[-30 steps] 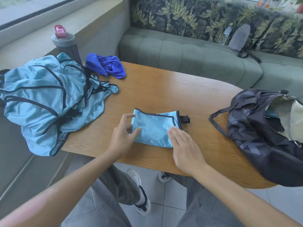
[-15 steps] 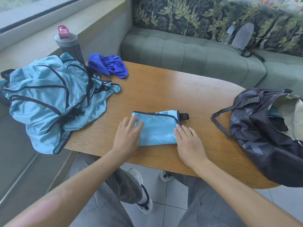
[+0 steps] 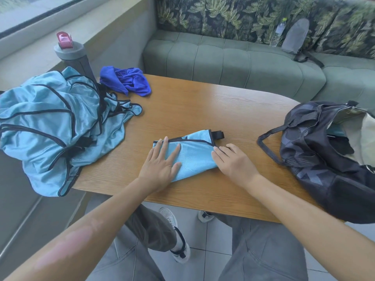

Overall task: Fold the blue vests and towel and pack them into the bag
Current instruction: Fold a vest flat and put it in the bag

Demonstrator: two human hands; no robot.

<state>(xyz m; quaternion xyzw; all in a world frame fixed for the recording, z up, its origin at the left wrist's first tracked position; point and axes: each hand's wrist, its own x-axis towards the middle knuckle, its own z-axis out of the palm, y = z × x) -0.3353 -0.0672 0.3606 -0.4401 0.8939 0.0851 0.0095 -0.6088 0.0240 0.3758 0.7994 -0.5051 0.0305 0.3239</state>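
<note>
The folded vest (image 3: 191,157) is pressed flat under the open left hand (image 3: 160,166) and open right hand (image 3: 235,162). If it is lifted loosely toward the bag (image 3: 324,159), the slick folds could be lost.

probably a lounge: green tufted sofa (image 3: 233,63), wooden table (image 3: 203,110), window.

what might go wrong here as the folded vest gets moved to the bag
The folded vest is only pressed flat under the left hand and right hand; lifted carelessly, the slippery fabric may unfold. The pile of unfolded vests overhangs the table edge and could slide off.
</note>
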